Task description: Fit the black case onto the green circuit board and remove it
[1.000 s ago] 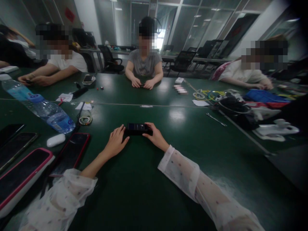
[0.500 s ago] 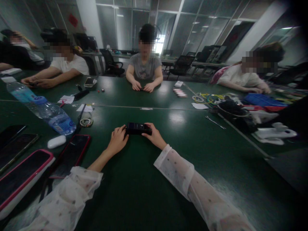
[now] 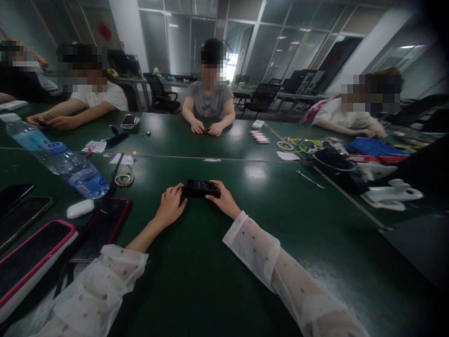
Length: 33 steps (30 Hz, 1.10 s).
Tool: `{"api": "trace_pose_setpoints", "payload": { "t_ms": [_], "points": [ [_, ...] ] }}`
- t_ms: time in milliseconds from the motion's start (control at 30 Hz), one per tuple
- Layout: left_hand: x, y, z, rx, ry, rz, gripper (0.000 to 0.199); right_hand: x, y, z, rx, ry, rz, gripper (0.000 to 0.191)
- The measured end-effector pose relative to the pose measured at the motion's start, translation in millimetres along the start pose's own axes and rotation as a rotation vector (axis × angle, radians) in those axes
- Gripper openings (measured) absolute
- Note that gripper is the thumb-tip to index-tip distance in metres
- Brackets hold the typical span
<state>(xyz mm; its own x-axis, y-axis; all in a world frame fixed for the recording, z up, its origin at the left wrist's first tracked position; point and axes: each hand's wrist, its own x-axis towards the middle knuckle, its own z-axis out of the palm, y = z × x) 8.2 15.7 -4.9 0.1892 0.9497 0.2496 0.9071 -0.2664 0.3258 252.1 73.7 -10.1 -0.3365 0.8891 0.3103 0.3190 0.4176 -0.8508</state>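
here, one small black device [image 3: 200, 188], oblong, its dark screen turned up and faintly lit, at the middle of the green tabletop [image 3: 210, 267], held between two hands. left hand [image 3: 171, 205]: fingers curled at the device's left end, thumb at its near corner, grasping it. right hand [image 3: 224, 199]: grasping the right end, thumb on the near side, fingers behind. both wrists in sheer white sleeves with dark dots.

to the left, near the left sleeve: one phone with a red edge [image 3: 101, 229], lying flat; one white rounded case [image 3: 80, 208], just beside it; one pink-rimmed phone [image 3: 38, 257], screen up, nearer the wearer; two further dark phones, at the far left. beyond these, two clear plastic bottles with blue labels, the nearer bottle [image 3: 79, 171] tilted in view. beside the bottles, one coiled bracelet or cord [image 3: 124, 179], kind not clear.

to the right, well apart from the hands: one metal wrench [image 3: 310, 179]; one white piece of paper [image 3: 287, 156]; yellow and white cables [image 3: 298, 144]; one white plastic object [image 3: 394, 194], kind not clear. across the tabletop, one person in a grey shirt [image 3: 209, 100], both hands at a small dark item.
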Motion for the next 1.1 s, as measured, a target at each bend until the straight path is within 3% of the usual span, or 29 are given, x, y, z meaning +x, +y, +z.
{"api": "trace_pose_setpoints", "payload": {
  "t_ms": [533, 867, 1100],
  "points": [
    [-0.9, -0.4, 3.7, 0.064, 0.064, -0.006, 0.046, -1.4, -2.8, -0.5, -0.045, 0.001, -0.013, 0.062],
    [0.7, -0.5, 3.3, -0.014, 0.068, -0.063, 0.061, -2.1, -5.3, -2.5, -0.060, -0.043, -0.012, 0.057],
    [-0.4, 1.0, 1.2, -0.031, 0.070, -0.017, 0.058, -2.6, -6.0, -3.1, -0.065, -0.049, -0.002, 0.057]
  ]
}}
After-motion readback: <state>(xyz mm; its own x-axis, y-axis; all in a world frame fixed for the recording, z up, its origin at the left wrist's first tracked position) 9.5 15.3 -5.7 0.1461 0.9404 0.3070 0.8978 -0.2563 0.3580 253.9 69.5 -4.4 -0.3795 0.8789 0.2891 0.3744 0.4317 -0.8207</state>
